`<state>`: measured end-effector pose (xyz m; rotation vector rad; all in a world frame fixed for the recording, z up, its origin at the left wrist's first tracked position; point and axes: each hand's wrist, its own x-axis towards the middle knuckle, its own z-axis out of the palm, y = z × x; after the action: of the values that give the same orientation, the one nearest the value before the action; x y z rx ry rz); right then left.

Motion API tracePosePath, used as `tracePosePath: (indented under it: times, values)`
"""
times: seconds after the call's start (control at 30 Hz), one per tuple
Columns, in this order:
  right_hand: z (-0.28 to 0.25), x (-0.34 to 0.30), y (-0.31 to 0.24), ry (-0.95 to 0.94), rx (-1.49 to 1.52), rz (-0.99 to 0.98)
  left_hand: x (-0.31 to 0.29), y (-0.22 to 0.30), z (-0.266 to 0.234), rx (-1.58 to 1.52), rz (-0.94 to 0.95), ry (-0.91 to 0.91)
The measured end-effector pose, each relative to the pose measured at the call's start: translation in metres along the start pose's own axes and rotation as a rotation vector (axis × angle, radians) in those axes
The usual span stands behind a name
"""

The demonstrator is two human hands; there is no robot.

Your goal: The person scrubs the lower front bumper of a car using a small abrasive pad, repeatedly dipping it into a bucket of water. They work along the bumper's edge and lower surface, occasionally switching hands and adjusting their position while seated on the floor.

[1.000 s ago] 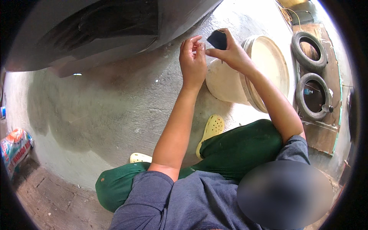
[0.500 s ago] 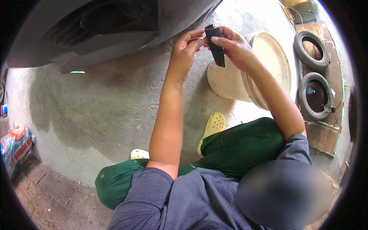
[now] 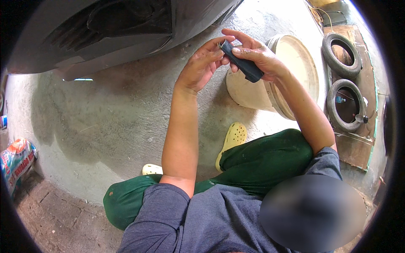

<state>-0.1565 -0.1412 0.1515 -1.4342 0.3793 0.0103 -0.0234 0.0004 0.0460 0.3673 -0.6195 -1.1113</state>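
A folded black sheet (image 3: pixel 244 65), which looks like sandpaper, is held up in front of me and slants from upper left to lower right. My right hand (image 3: pixel 263 57) grips it, thumb on top and fingers behind. At its upper left end, my left hand (image 3: pixel 200 67) has its fingertips and thumb closed about the edge. The fold shows a narrow opening at that end. Part of the sheet's back is hidden by my fingers.
A dark grey car bumper (image 3: pixel 185 25) overhangs at the upper left. Beyond my right hand, a cream bucket (image 3: pixel 249 90) lies on its side. Two tyres (image 3: pixel 358 69) rest on a wooden board (image 3: pixel 352 152) at right. A printed sack (image 3: pixel 19 162) stands at far left.
The sheet has turned from nearly upright to a slant, its lower end swinging right. My left hand has moved slightly down and closed in on its upper end.
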Motion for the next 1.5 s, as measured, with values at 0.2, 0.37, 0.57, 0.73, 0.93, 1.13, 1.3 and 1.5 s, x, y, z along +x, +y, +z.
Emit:
tracePosePath:
  times: [0.2, 0.37, 0.57, 0.73, 0.93, 1.13, 1.3, 1.5]
  values:
    - [0.002, 0.007, 0.001, 0.088, -0.108, 0.008, 0.002, -0.002, -0.007, -0.083, 0.033, 0.186]
    - [-0.001, 0.009, 0.015, 0.247, -0.510, -0.122, 0.005, -0.009, -0.005, -0.142, -0.023, 0.488]
    - [0.002, 0.001, -0.002, 0.024, -1.149, -0.374, 0.004, -0.019, -0.011, -0.223, -0.062, 0.580]
    - [-0.001, 0.004, -0.005, 0.043, -1.127, -0.397, 0.012, -0.026, 0.009, -0.036, -0.182, 0.688]
    - [0.006, 0.004, -0.007, 0.294, -0.908, -0.098, 0.013, -0.026, 0.017, 0.316, 0.158, 0.519]
    - [0.003, 0.005, -0.004, 0.332, -0.964, -0.027, 0.018, -0.030, 0.018, 0.315, 0.127, 0.395]
    - [-0.001, -0.001, -0.009, 0.403, -0.818, -0.099, 0.016, -0.029, 0.017, 0.235, 0.164, 0.472]
    - [0.006, -0.001, -0.018, 0.377, -0.854, -0.054, 0.015, -0.021, 0.018, 0.339, 0.089, 0.430]
